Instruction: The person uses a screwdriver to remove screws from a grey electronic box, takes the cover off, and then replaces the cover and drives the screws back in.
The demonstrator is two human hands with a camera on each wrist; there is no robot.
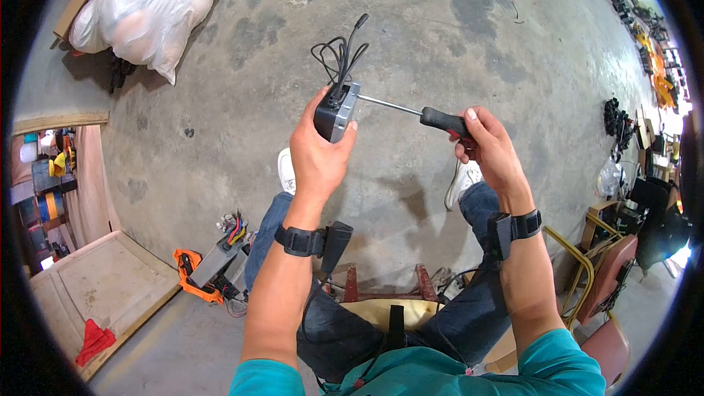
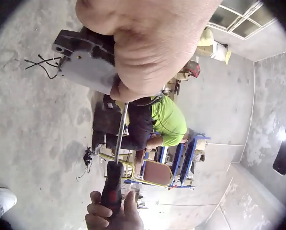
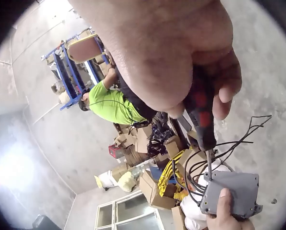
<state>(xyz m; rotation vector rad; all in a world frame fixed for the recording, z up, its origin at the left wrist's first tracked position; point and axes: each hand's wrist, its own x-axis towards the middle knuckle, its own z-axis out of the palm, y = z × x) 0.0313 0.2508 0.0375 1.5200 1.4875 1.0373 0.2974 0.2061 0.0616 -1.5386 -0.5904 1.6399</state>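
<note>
My left hand [image 1: 320,158] grips a small black-and-grey box [image 1: 339,114], thumb on one side and fingers round the other. Thin black cables [image 1: 342,59] come out of its top and stick up in loops. In my right hand [image 1: 490,148] is a screwdriver [image 1: 444,120] with a black-and-red handle. Its metal shaft points left, and the tip meets the box's grey face near the upper edge. From the right wrist view, the tip stands at a corner of the grey plate [image 3: 234,191], which has screw holes along its edge.
White plastic bags [image 1: 150,15] stand on the concrete floor at the far left. An orange-framed item with wires [image 1: 213,268] lies by my left leg, near a wooden board [image 1: 110,286]. Chairs [image 1: 609,279] stand at the right. Another person in a bright green shirt [image 2: 168,120] bends over behind.
</note>
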